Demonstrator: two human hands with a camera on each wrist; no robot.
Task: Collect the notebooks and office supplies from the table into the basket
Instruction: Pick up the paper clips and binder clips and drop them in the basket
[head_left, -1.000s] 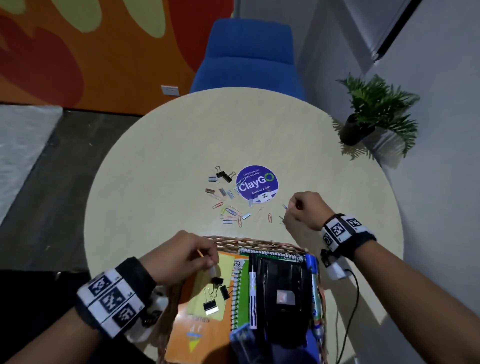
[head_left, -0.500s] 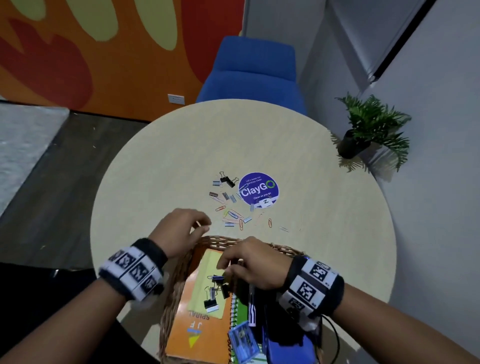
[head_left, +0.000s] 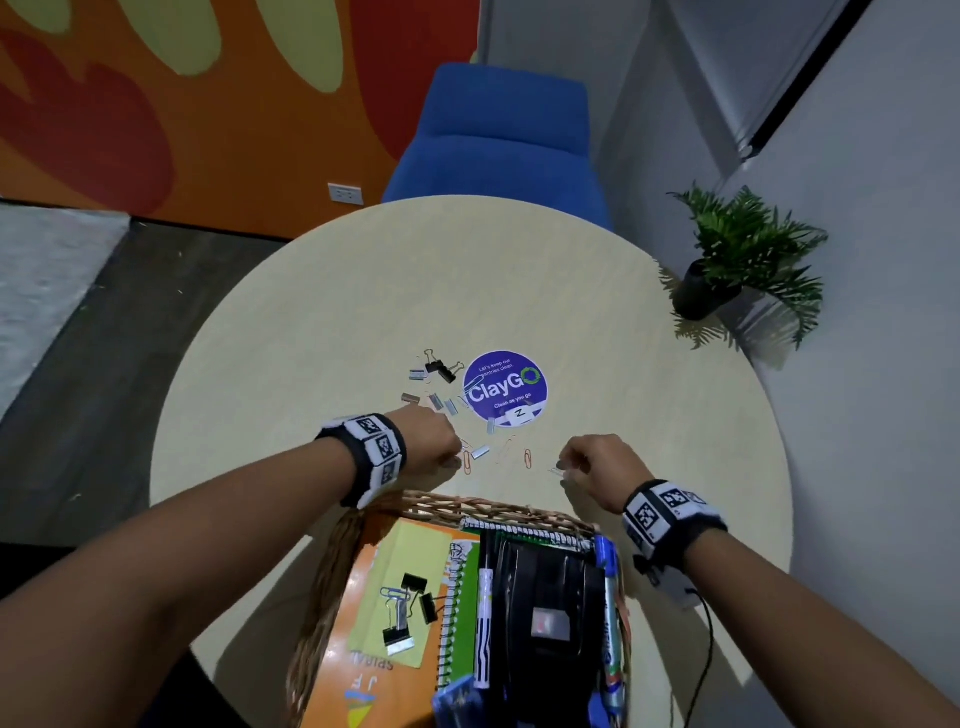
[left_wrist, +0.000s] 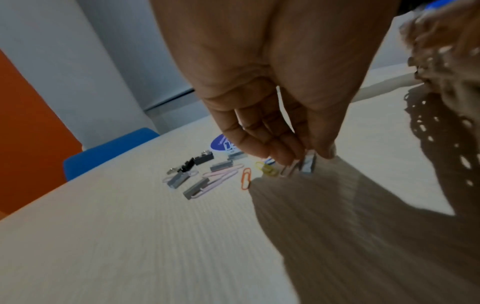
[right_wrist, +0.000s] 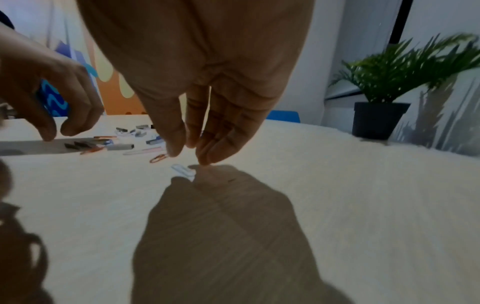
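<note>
- Head view: basket (head_left: 332, 582) of stiff woven wicker sits at the near worktop (head_left: 311, 322) edge, holding notebooks and binder clips. Loose clips (head_left: 470, 460) lie between the hands: thin bent wire, featherlight, flat and likely slippery, best pinched edgewise.
- Left wrist: left hand (left_wrist: 267, 86), its grip pinched on a staple strip (left_wrist: 308, 163) just above the worktop.
- Right wrist: right hand (right_wrist: 197, 82), grip slightly apart, over a pale clip (right_wrist: 183, 170), not yet holding it.

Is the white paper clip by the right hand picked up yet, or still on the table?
Still on the table. The white paper clip lies flat just below the right hand, whose fingertips hover above it without gripping.
</note>
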